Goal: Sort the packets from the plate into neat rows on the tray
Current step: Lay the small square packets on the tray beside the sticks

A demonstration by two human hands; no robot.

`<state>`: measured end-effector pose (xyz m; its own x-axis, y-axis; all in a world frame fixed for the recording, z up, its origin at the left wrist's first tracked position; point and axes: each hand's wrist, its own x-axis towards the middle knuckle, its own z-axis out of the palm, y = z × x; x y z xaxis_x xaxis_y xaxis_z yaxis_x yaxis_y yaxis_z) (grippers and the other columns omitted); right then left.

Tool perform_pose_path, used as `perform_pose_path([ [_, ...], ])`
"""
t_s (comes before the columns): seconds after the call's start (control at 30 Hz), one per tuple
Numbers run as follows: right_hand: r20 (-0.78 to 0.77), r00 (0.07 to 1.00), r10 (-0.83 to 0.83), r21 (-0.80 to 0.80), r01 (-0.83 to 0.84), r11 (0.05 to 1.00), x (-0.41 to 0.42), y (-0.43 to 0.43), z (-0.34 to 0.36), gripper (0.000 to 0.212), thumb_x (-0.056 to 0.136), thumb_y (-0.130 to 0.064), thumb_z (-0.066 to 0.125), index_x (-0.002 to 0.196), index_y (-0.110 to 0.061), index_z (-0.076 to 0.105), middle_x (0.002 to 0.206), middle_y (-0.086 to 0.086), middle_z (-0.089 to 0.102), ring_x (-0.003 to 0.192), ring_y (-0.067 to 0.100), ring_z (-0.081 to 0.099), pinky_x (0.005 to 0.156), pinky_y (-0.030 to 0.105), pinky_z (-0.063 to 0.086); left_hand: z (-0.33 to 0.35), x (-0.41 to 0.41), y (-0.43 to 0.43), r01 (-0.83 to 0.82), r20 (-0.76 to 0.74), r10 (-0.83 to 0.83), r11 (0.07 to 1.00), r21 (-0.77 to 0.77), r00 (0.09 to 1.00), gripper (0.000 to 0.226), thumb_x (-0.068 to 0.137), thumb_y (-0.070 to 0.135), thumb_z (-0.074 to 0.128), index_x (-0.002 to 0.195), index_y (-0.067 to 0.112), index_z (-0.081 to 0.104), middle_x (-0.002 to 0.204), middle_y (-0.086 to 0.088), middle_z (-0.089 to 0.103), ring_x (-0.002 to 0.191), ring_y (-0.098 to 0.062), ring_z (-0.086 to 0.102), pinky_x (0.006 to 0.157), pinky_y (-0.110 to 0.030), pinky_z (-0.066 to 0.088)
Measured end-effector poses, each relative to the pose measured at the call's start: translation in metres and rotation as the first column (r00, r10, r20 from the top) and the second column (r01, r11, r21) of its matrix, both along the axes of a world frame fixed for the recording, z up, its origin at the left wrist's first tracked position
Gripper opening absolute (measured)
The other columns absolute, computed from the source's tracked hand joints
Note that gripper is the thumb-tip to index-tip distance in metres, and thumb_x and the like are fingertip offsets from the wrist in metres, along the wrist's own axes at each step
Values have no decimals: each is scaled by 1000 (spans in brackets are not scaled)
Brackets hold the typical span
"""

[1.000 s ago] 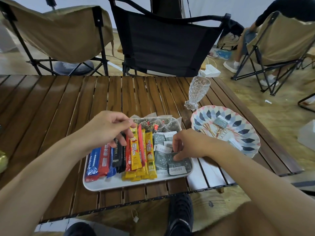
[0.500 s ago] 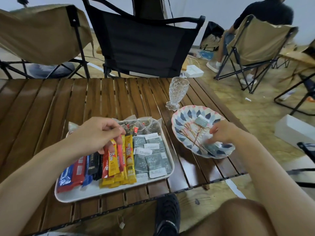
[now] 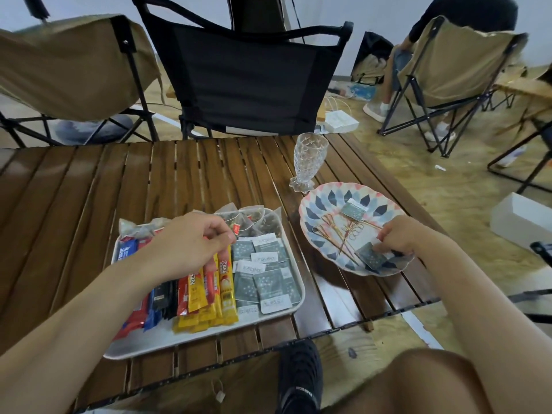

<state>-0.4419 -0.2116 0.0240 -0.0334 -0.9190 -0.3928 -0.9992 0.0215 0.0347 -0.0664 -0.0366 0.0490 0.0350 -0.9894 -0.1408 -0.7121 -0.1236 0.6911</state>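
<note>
A: What's the right hand [image 3: 400, 236] doing?
B: Pinching a grey packet [image 3: 370, 256] on the plate [image 3: 316, 204], right of the tray [image 3: 179, 339].
A: And the left hand [image 3: 188, 243]?
B: Gripping the stick packets [image 3: 227, 291] in the tray. Best to lift the grey packet flat and lay it square against the tray's grey row.

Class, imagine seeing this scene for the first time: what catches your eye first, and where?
The bright red and yellow stick packets on the white tray stand out, gripped by the left hand. To their right, the right hand pinches a grey packet on the patterned plate, with a clear glass just behind.
</note>
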Motion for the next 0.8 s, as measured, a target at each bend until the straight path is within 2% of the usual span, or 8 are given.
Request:
perform_pose_path([
  [0.1,21,999,-30,-91,31,995,-2,2,10,35,90,-35,74,114,-8,75,111,8,73,101,27,68,90,35,57,-4,1,0,29,184,-17,998,-60,983,13,102,42,62,93,38,70,89,18,73,78,-2,70,79,-36,60],
  [0.2,226,973,-40,-305,109,946,6,10,37,16,93,-18,71,105,-10,75,95,7,73,82,25,66,72,32,54,-5,-5,5,116,307,-92,992,-59,947,6,102,43,62,101,41,68,103,22,65,99,2,60,91,-33,54],
  [0.3,359,913,193,-461,-6,887,40,28,60,11,99,-21,66,107,-24,72,92,-6,67,76,12,61,55,22,42,-10,-11,9,233,458,-200,972,-14,866,21,104,46,57,122,41,66,127,22,58,126,-3,49,112,-38,41],
  [0.37,417,832,365,-440,-167,882,69,44,66,11,100,-23,64,101,-31,71,92,-15,67,77,1,62,55,16,42,-11,-15,14,296,460,-274,955,27,845,31,106,46,53,135,42,61,140,23,52,138,-3,41,118,-37,33],
  [0.43,451,739,500,-368,-357,859,93,57,57,14,99,-22,64,96,-33,70,90,-22,64,78,-6,60,64,11,39,-12,-21,18,349,436,-349,933,82,830,37,108,44,49,144,43,56,152,24,45,147,-3,32,125,-37,23],
  [0.53,464,668,582,-229,-544,807,119,67,31,14,99,-21,66,95,-33,71,93,-19,65,86,0,58,73,19,42,-17,-27,22,388,425,-422,906,169,801,42,110,43,46,152,45,47,166,21,31,156,-3,17,128,-37,8],
  [0.63,486,664,569,-151,-577,802,129,68,14,16,98,-21,68,96,-37,70,95,-16,64,89,1,58,77,23,44,-23,-27,25,394,437,-443,896,204,782,47,110,45,43,157,46,38,171,19,22,159,-7,11,129,-39,2],
  [0.8,482,649,589,-130,-611,781,136,67,7,13,97,-21,69,103,-32,74,101,-10,68,90,3,60,78,22,49,-29,-27,27,393,500,-437,898,197,748,46,109,48,42,155,41,43,173,14,18,160,-11,8,130,-42,-2],
])
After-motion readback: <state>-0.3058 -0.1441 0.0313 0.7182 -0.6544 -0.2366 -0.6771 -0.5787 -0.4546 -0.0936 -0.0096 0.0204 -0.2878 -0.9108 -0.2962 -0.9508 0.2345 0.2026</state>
